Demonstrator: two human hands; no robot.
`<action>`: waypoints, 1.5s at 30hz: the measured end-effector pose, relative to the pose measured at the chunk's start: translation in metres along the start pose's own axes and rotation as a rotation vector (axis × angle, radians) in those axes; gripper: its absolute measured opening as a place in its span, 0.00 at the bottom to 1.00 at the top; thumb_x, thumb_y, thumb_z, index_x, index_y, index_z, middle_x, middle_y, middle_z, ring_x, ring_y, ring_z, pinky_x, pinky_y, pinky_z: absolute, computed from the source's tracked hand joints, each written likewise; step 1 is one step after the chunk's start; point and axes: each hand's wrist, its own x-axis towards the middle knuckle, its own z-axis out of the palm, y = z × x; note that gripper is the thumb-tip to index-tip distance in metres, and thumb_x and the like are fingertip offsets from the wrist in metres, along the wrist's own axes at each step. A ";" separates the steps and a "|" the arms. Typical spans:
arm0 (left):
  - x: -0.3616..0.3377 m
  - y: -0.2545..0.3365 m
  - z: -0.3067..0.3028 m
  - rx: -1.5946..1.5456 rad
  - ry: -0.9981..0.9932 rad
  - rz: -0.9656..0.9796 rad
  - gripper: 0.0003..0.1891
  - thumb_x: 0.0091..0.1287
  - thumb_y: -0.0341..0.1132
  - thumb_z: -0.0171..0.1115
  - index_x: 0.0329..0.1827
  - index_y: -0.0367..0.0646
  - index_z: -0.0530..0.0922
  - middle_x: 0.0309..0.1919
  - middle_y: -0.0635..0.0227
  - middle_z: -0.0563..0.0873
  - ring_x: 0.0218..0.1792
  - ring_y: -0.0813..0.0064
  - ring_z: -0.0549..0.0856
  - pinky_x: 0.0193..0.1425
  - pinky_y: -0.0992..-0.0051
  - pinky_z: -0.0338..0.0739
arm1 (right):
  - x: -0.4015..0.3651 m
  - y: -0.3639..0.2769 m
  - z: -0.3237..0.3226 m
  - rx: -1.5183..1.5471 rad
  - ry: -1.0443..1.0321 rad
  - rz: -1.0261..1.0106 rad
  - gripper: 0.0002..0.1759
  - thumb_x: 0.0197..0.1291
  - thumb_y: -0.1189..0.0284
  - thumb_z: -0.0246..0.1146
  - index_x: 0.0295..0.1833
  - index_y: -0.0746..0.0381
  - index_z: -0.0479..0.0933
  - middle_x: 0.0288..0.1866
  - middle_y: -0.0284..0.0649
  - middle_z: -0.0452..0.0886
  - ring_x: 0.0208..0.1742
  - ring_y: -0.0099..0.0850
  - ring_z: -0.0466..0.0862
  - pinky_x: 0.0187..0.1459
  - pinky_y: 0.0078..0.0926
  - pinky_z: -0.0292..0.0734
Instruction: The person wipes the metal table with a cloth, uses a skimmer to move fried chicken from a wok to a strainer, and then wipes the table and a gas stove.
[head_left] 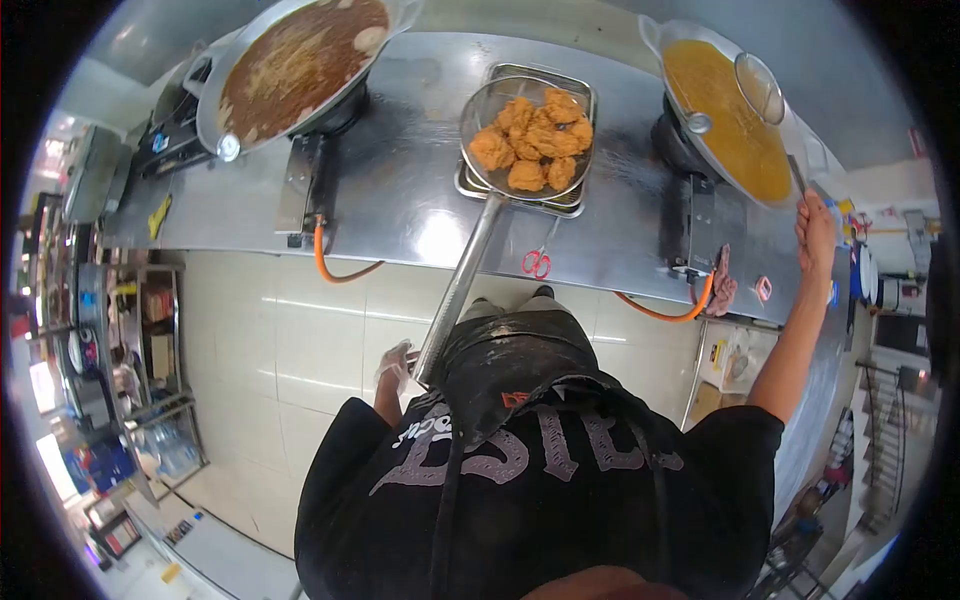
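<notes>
My right hand [817, 235], bare, is wrapped round the dark handle of a small mesh skimmer [760, 88]. The skimmer's head is over the far rim side of a wide pan of yellow oil [715, 120]. Down by my hip, my left hand [393, 368] wears a clear plastic glove and is closed at the end of a long metal handle; its fingers are partly hidden. That handle belongs to a large round strainer [478, 235], which is over metal trays [573, 208] on the counter. Several golden-brown fried pieces [530, 138] lie in it.
A second pan [232, 95] holds dark, foamy oil at the left. Red-handled scissors [537, 264] lie at the front edge of the steel counter [420, 130]. An orange hose [325, 265] hangs at the left, another [690, 313] at the right. Shelves [150, 330] stand at far left.
</notes>
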 end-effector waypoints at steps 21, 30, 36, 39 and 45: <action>-0.114 -0.193 0.033 -0.774 0.264 -0.332 0.16 0.69 0.47 0.47 0.51 0.48 0.75 0.37 0.59 0.85 0.37 0.62 0.83 0.44 0.62 0.69 | -0.008 0.176 0.264 -1.116 -0.285 -0.567 0.31 0.56 0.82 0.49 0.68 0.55 0.61 0.55 0.55 0.73 0.51 0.54 0.77 0.51 0.46 0.73; -0.131 -0.123 0.019 -0.662 0.479 -0.243 0.22 0.68 0.45 0.52 0.59 0.39 0.71 0.42 0.51 0.83 0.37 0.62 0.83 0.35 0.64 0.75 | 0.012 0.176 0.283 -0.283 -0.313 -0.319 0.19 0.66 0.74 0.48 0.61 0.63 0.68 0.29 0.39 0.76 0.24 0.31 0.76 0.25 0.27 0.71; -0.127 -0.090 -0.068 -0.559 0.476 -0.266 0.23 0.67 0.46 0.53 0.59 0.40 0.70 0.48 0.51 0.82 0.42 0.57 0.82 0.48 0.59 0.74 | -0.022 0.092 0.321 0.148 -0.389 -0.113 0.12 0.69 0.69 0.47 0.32 0.57 0.68 0.22 0.28 0.67 0.15 0.17 0.63 0.13 0.17 0.55; -0.123 -0.082 -0.114 -0.559 0.452 -0.199 0.23 0.67 0.46 0.53 0.59 0.40 0.70 0.49 0.52 0.82 0.40 0.62 0.82 0.45 0.63 0.75 | -0.052 0.035 0.352 0.092 -0.293 -0.290 0.15 0.68 0.64 0.52 0.28 0.57 0.68 0.19 0.26 0.65 0.16 0.15 0.62 0.15 0.15 0.53; -0.107 -0.195 -0.222 -0.850 0.397 -0.152 0.21 0.69 0.43 0.51 0.60 0.39 0.69 0.46 0.49 0.81 0.38 0.59 0.82 0.40 0.61 0.76 | -0.116 -0.080 0.426 -0.214 -0.197 -0.590 0.16 0.66 0.62 0.55 0.43 0.63 0.80 0.29 0.35 0.78 0.29 0.22 0.76 0.29 0.21 0.69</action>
